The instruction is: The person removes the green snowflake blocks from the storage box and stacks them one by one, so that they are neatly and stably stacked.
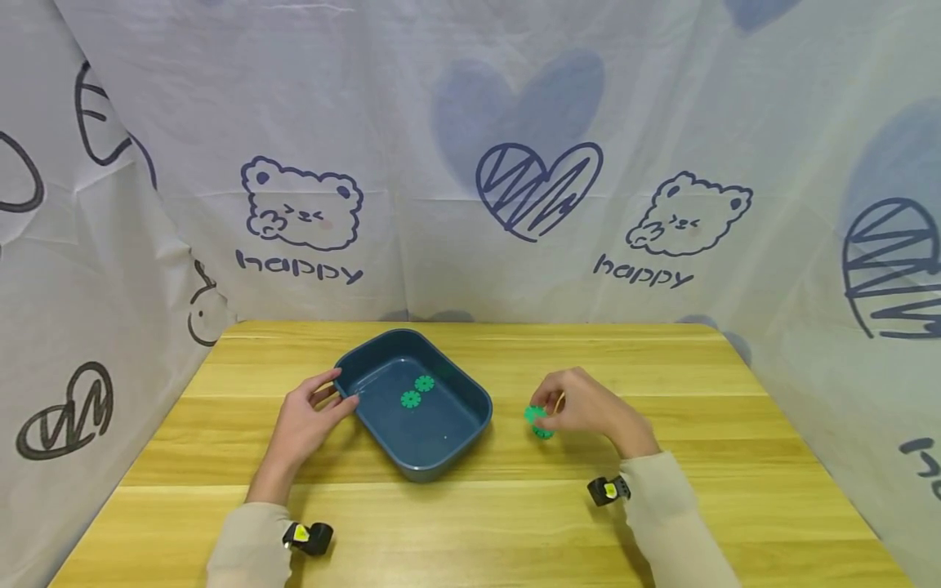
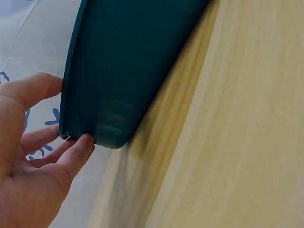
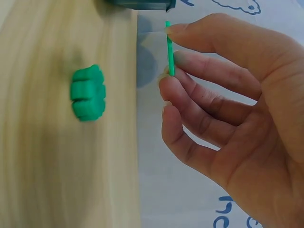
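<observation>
Head view shows a left hand [image 1: 307,418] holding the left corner of a dark blue rectangular tub [image 1: 441,412], thumb and fingers set apart along its rim. Two green notched discs [image 1: 410,399] lie flat on the tub's floor, close beside each other. To the tub's right, the right hand [image 1: 581,407] pinches a thin green disc [image 3: 170,52] between thumb and fingertips, seen edge-on from the right wrist. Near it, on the wood-grain table [image 1: 478,531], sits a thicker lobed green piece [image 3: 89,93], possibly several discs stacked; blur makes that uncertain.
</observation>
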`<state>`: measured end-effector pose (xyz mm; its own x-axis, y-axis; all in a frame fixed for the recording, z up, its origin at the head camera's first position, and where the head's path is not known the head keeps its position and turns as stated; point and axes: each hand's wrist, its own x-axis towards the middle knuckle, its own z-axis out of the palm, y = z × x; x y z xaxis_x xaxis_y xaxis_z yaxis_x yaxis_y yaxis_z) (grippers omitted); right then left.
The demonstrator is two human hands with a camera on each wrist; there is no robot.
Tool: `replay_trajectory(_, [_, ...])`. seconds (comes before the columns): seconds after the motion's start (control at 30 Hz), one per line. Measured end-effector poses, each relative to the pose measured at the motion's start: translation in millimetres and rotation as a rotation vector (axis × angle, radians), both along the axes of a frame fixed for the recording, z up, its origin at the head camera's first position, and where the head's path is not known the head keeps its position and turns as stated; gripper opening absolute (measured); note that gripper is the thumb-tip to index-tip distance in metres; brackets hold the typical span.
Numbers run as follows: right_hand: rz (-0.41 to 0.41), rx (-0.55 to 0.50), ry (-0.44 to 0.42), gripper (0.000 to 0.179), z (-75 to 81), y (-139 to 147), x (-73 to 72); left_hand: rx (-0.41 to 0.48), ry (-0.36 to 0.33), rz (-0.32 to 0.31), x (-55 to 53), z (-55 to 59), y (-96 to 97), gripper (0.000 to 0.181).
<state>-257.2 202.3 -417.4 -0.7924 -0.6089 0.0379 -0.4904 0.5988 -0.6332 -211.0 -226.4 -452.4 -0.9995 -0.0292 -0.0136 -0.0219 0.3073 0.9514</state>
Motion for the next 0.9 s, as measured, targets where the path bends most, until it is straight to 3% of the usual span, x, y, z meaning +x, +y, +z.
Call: replay_trajectory(0.9, [-0.09, 0.057, 0.015, 0.016, -25.0, 11, 0.9, -0.001, -0.009, -0.002, 0.8, 0.9, 0.8, 0.071])
